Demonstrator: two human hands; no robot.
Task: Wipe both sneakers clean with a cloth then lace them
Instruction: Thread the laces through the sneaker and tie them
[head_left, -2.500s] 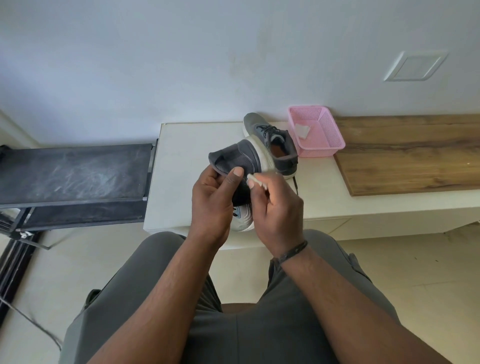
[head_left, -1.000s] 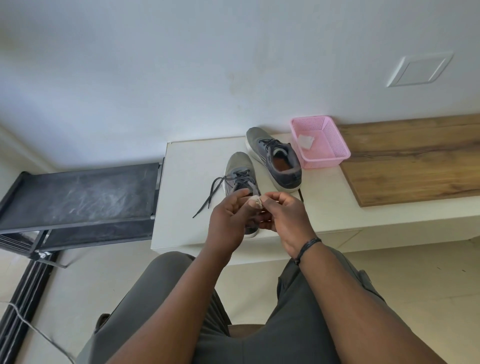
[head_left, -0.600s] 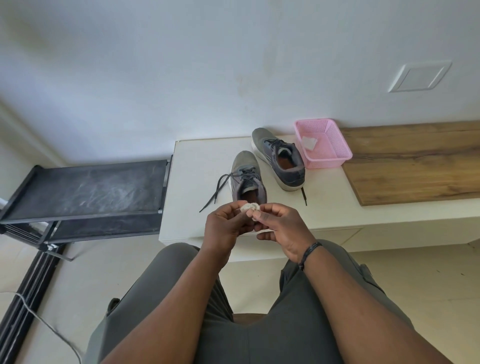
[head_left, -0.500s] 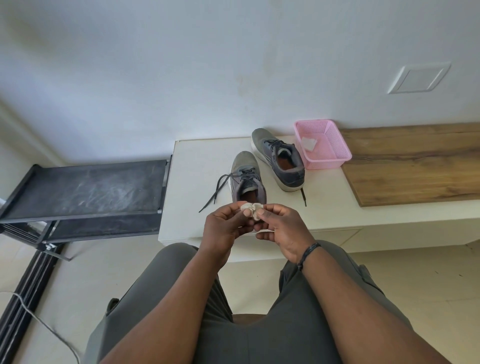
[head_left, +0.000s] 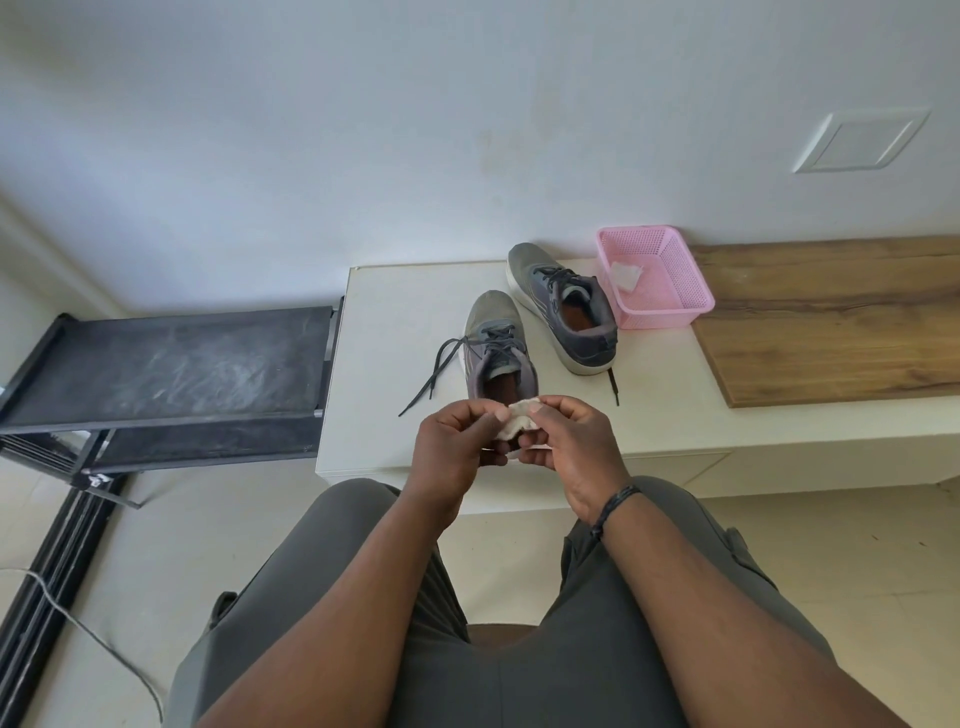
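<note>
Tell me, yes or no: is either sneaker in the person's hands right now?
No: both sneakers stand on the white table, while the left hand and right hand pinch a small cloth.

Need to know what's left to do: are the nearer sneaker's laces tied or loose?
Loose: the nearer sneaker's laces trail untied across the white table.

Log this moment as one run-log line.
left hand: holds cloth | right hand: holds cloth | near sneaker: on bench, laces loose | far sneaker: beside pink basket
</note>
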